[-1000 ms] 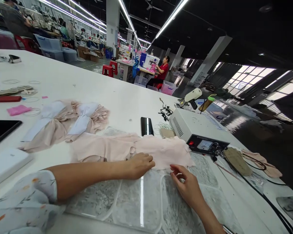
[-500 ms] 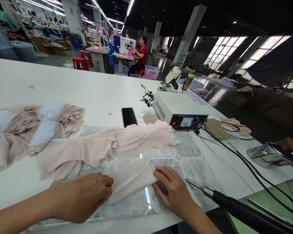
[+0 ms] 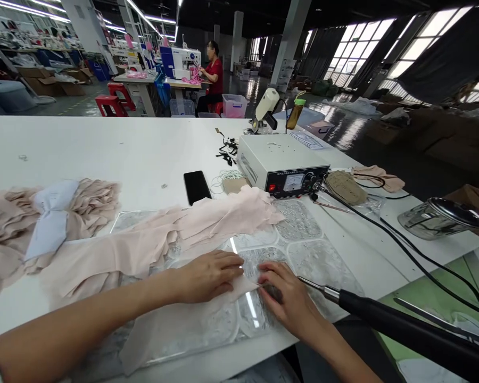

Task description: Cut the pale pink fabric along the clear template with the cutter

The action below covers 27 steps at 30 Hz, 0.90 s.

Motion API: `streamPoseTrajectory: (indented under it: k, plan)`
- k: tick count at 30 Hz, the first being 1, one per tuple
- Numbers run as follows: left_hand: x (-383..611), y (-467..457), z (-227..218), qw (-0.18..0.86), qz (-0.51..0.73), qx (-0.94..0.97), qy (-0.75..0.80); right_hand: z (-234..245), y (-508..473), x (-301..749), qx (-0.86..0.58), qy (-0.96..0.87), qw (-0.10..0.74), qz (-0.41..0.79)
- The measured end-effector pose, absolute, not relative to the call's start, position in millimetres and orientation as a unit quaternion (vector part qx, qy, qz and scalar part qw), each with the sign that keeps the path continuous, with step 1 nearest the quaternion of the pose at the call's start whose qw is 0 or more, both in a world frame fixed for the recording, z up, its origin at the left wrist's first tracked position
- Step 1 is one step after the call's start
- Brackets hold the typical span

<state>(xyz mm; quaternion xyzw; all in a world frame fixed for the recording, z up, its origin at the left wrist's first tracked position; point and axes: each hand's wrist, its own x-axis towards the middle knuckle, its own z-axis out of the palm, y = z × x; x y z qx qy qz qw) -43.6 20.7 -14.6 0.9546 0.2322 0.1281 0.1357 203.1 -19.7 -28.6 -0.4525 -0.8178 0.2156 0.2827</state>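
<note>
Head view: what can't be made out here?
All head view.
Cloth: middle hidden under left hand and right hand.
Tool: tip behind right hand, handle cut by right edge.
Box meter: reading too small.
Right hand's grip: fingers curled, unclear.

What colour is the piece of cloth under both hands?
The cloth is pale pink, plain without pattern; the head view shows it.

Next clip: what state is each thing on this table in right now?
left hand: open, flat on pale pink fabric piece.
right hand: open, fingertips at that piece's edge.
fabric pieces: overlapped in a loose row.
phone: face up, screen dark.
control box: red light on.
black-handled tool: lying unheld.
bottle: upright, capped.
</note>
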Motion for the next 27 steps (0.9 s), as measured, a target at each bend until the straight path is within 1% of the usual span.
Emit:
streamPoseTrajectory:
  k: [4, 6, 10, 14, 19, 24, 27]
  plan:
    - [-51.5, 20.1, -23.4, 0.115, 0.128, 0.959, 0.226, -18.7, -10.3, 205.4, -0.499, -0.780, 0.247, 0.287]
    - [-57.7, 16.9, -25.6, 0.099, 0.131, 0.958, 0.233, -15.4, -8.5, 210.5, -0.526, -0.760, 0.237, 0.298]
    - [-63.0, 11.4, -25.9, 0.067, 0.149, 0.959, 0.232, -10.9, -13.1, 215.0, -0.556, -0.752, 0.226, 0.272]
    - [-58.3, 11.1, -21.2, 0.057, 0.148, 0.968, 0.192, -9.7, -16.6, 206.6, -0.518, -0.788, 0.207, 0.261]
    - [-57.9, 12.1, -21.6, 0.054, 0.135, 0.971, 0.192, -10.2, -11.0, 203.5, -0.501, -0.806, 0.191, 0.250]
    - [-62.7, 8.9, -23.0, 0.030, 0.122, 0.973, 0.196, -13.0, -12.7, 213.5, -0.549, -0.788, 0.192, 0.200]
    - [-57.2, 8.1, -17.9, 0.024, 0.143, 0.970, 0.193, -12.7, -19.8, 217.1, -0.578, -0.772, 0.204, 0.170]
